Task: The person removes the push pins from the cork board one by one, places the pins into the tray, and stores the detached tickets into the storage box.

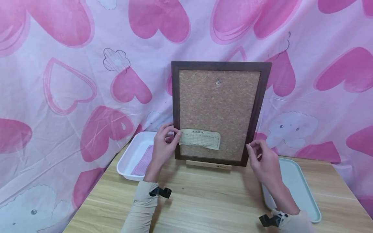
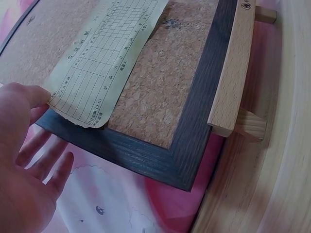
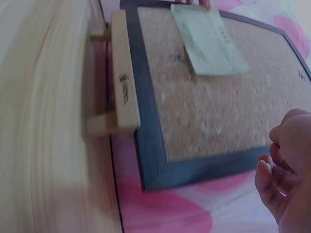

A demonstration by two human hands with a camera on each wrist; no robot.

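My left hand (image 1: 166,144) pinches the left edge of a pale green receipt slip (image 1: 201,139) between thumb and index finger. Its other fingers spread behind the dark frame in the left wrist view. The slip, printed with a table, lies across the lower left of a framed cork board (image 1: 217,106), its right end slightly lifted. Beside the lower right of the frame is my right hand (image 1: 263,161), fingers curled and thumb tip against the index finger. I cannot tell whether something small sits between those fingertips.
The board leans upright on a wooden stand (image 1: 208,165). A white tray (image 1: 123,170) with a pink printed slip (image 1: 142,160) stands to the left. On the right, a pale green tray (image 1: 303,187) lies partly under my right forearm. A heart-patterned cloth (image 1: 116,87) hangs behind.
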